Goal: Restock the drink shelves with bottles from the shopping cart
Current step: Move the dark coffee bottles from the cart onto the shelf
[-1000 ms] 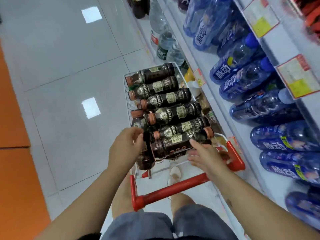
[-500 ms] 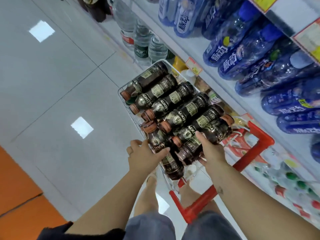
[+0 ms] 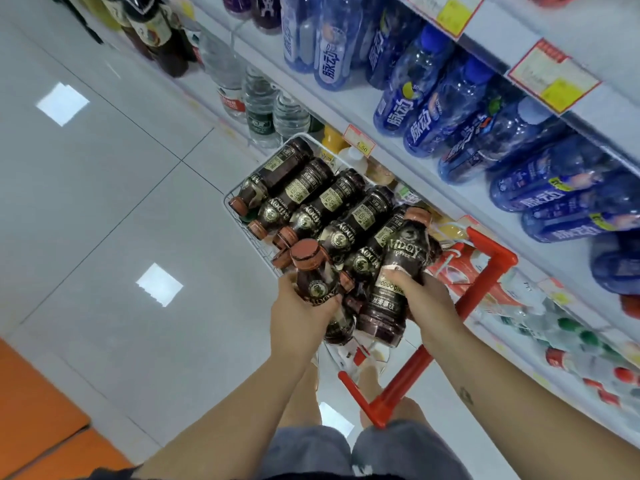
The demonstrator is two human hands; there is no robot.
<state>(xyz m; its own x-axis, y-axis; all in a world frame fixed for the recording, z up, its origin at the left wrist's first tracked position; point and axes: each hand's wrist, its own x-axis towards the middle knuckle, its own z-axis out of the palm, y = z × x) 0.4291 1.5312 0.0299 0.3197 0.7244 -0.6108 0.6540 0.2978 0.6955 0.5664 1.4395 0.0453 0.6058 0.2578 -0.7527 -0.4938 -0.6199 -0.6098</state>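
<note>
The left hand (image 3: 301,320) gripped a dark coffee bottle (image 3: 313,277) at the near end of the shopping cart (image 3: 232,216). Its fingers (image 3: 288,284) were curled round the bottle's body, and the brown cap pointed up and away from the person. Just beside it, the right hand (image 3: 427,297) held a second coffee bottle (image 3: 398,261). That hand's fingers (image 3: 393,274) were wrapped round the label, and the cap was tilted toward the drink shelves (image 3: 360,98). Both held bottles sat above the near end of the load, close to each other; whether they touched could not be told.

The rest of the coffee bottles (image 3: 311,199) lay on their sides in a row across the wire basket, their caps toward its left edge, filling it up to the far end. The cart's red handle (image 3: 415,362) crossed below the right forearm.

The cart's right edge stood just beside the shelves. There, blue drink bottles (image 3: 426,116) stood packed along one tier with price tags (image 3: 360,145) on the shelf edges, and clear water bottles (image 3: 259,105) stood lower, beyond the cart's far end. Pale floor tiles (image 3: 104,202) lay to the cart's left.
</note>
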